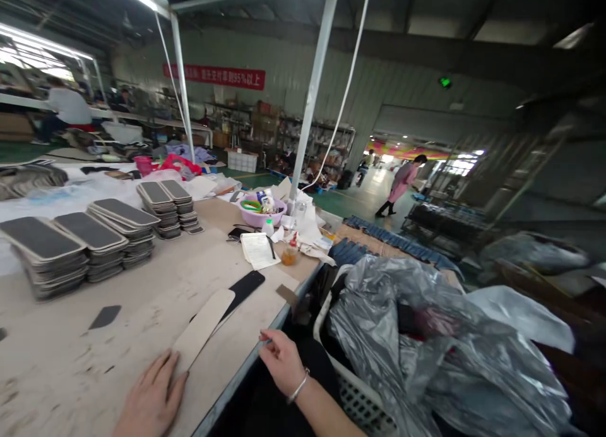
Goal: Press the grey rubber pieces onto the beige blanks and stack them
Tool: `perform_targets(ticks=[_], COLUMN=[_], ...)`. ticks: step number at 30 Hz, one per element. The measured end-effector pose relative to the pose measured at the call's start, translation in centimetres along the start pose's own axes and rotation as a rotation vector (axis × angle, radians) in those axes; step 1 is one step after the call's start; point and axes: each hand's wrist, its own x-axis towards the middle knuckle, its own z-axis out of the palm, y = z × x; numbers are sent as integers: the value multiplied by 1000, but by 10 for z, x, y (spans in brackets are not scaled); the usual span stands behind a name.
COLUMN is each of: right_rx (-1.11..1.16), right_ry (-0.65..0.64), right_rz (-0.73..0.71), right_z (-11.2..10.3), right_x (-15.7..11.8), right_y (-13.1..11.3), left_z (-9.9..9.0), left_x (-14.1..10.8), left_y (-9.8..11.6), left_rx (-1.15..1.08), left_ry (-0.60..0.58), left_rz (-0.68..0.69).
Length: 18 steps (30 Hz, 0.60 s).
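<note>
My left hand (154, 389) lies flat on the table, fingers stretched out, with its fingertips at the near end of a long beige strip with a rounded end (206, 320). Partly under that strip is a dark strip of similar shape (249, 287). My right hand (283, 361), a bracelet at its wrist, hovers by the table's edge. Its fingers are loosely bent with a small gap between them, and I see nothing in them. A small dark grey piece (105, 317) lies farther left on the table.
Several stacks of grey rounded panels (89, 235) stand at the table's left. Farther back are a notepad (260, 251), a bottle of amber liquid (289, 252) and a purple basin (262, 217). A basket (364, 399) with grey plastic is at right. A person (402, 181) walks beyond.
</note>
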Motion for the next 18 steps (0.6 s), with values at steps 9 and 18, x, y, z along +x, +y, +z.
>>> perform_targets(ticks=[9, 18], right_rx=[-63, -400], right_ry=[280, 96], right_rz=[223, 402], right_z=[-143, -205], right_x=[-57, -65], right_y=[27, 101], left_z=[-1, -19], left_x=[3, 0], left_y=[-1, 20], left_rx=[25, 269], left_ry=[59, -72], left_rz=[-23, -51])
